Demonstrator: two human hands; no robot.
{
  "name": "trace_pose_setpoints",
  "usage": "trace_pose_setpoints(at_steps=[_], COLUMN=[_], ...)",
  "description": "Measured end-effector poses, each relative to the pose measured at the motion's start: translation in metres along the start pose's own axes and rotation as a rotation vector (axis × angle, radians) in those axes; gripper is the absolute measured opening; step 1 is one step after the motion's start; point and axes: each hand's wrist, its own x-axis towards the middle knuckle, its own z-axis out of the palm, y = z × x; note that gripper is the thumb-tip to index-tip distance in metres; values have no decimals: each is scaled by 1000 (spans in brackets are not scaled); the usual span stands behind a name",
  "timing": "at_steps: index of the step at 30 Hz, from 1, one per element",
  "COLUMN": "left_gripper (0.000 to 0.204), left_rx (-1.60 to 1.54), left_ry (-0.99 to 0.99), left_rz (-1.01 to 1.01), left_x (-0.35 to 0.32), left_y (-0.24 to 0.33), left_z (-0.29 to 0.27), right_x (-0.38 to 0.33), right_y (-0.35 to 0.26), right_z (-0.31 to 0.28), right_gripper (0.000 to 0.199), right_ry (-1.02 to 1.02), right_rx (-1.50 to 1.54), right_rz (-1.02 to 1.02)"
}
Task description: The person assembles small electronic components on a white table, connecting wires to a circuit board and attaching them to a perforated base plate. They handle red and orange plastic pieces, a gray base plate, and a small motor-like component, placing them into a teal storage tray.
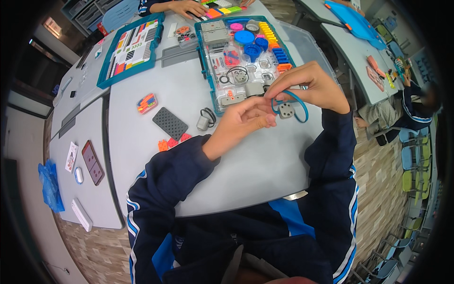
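My left hand (246,118) and my right hand (312,85) meet above the grey table (265,165). Between them they hold a small grey square block (286,110) with a blue cable (299,103) looping from it. The right hand's fingers pinch the top of the blue loop. My left fingertips press against the block's left side. Just beyond the hands lies an open teal-rimmed parts tray (208,71) with blue wheels, orange and yellow bricks and grey modules.
A black perforated plate (170,123), a grey unit with a black cable (204,120), small orange bricks (172,142) and a small box of orange parts (147,103) lie on the table's left part. A second teal tray (135,47) sits far left. Another person's hand (187,7) works at the far edge.
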Motion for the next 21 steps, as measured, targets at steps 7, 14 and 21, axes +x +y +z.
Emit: trace_pose_setpoints(at_steps=[7,14,21], left_gripper=[27,24,25], left_rx=[-28,-106,-147], left_ry=[65,157,264], left_rz=[-10,-37,31], left_x=[0,9,47], left_y=[0,-10,-7], left_z=[3,-12,-29], right_x=[9,6,6], right_y=[8,13,20], right_z=[9,1,3], right_gripper=[25,22,34], right_ry=[-39,223,378], right_rx=[-79,-359,-252], right_rz=[-131,116,148])
